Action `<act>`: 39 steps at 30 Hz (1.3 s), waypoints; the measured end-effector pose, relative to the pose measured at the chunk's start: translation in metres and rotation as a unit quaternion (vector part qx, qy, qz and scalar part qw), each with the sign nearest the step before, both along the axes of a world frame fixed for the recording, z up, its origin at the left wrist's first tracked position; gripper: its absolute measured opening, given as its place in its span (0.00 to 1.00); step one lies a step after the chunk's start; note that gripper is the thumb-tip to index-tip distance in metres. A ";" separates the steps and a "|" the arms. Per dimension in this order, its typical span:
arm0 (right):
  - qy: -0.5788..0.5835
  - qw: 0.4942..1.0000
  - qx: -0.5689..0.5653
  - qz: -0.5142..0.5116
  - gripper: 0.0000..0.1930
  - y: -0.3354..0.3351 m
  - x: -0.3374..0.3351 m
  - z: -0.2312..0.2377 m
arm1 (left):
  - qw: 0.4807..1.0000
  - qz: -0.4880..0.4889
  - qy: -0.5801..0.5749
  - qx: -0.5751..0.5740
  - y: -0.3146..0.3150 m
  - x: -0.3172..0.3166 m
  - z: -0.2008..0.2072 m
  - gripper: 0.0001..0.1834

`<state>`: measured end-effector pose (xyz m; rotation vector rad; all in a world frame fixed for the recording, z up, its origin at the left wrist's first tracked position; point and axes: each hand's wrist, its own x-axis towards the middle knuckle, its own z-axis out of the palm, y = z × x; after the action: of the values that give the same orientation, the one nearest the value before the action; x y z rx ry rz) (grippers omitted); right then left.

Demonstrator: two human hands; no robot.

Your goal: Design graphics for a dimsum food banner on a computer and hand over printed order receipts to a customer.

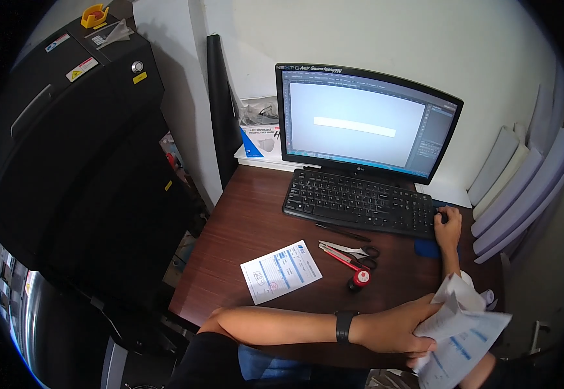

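Note:
My left hand (395,322), with a black watch (344,326) at its wrist, reaches across the front of the desk. Its fingers are closed on folded printed papers (458,347), which hang over my right forearm and partly hide it. At the desk's right side, my right hand (449,227) curls over a dark computer mouse (439,218), mostly hidden beneath the palm. The black keyboard (360,201) lies just left of that hand. A monitor (366,120) behind it shows a pale strip on a blank page.
On the brown desk (230,220) lie a printed form (281,272), a pen (343,231), scissors (369,251), a red cutter (341,257) and a red-topped stamp (361,279). Rolled sheets (522,188) lean at the right wall. A large black machine (81,162) stands left.

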<state>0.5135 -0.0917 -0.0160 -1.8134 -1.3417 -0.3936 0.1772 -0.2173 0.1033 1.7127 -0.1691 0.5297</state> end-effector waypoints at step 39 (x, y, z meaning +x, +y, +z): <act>-0.001 1.000 -0.012 0.009 0.09 -0.003 0.000 0.002 | 0.686 0.704 0.154 0.098 0.309 -0.146 -0.131 0.26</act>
<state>0.5132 -0.0944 -0.0143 -1.8196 -1.3695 -0.3706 0.0315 0.0913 -0.0275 1.8415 1.5286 1.3230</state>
